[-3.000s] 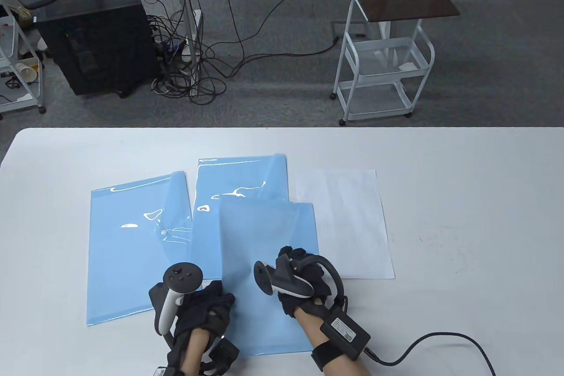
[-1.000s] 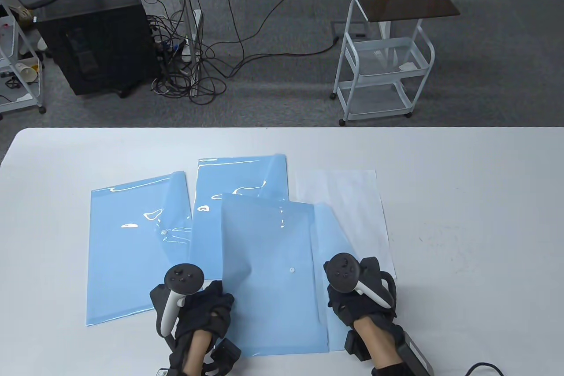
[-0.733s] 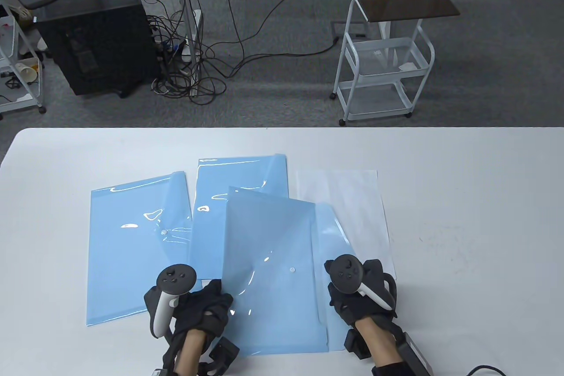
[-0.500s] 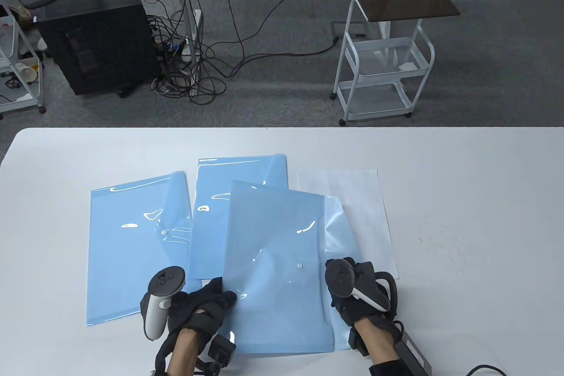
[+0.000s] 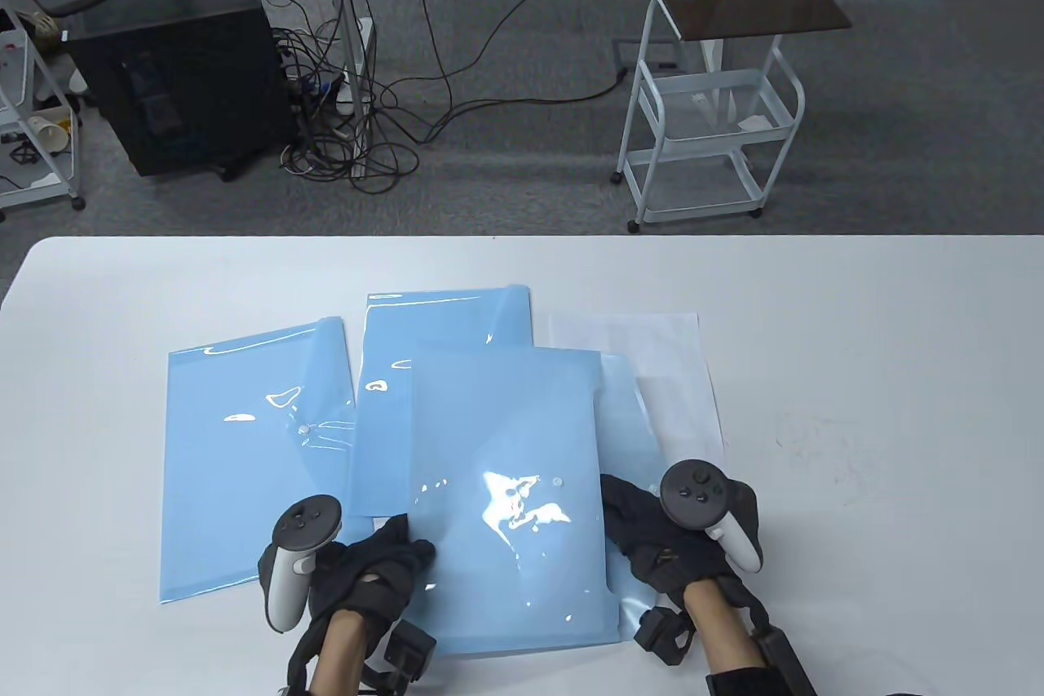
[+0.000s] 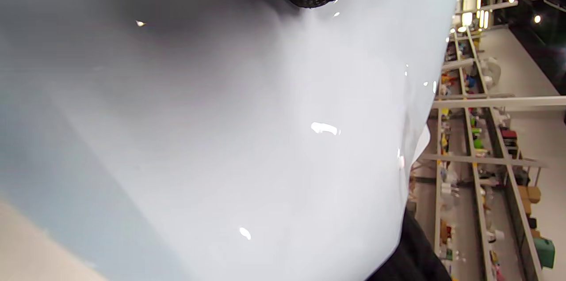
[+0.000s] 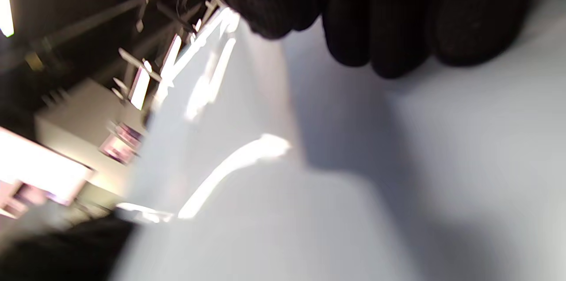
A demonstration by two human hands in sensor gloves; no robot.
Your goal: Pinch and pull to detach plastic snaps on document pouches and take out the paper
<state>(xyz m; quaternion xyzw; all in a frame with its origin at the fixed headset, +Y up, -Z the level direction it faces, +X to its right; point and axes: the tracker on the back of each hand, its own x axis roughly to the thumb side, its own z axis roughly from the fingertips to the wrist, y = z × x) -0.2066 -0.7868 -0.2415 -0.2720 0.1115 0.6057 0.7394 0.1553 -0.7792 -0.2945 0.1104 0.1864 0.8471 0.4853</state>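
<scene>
Table view: white sheet (image 5: 681,386) partly under front pouch (image 5: 506,484), w/ hands flanking.

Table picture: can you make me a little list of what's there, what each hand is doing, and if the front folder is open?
front pouch: blue, lies on top of the others, flap open to its right, snap undone
left hand: grips the pouch's left edge
right hand: at the pouch's opening on the right; finger pose hidden
other pouches: one at left, one behind
loose paper: white, on the table, right of the pouches
</scene>
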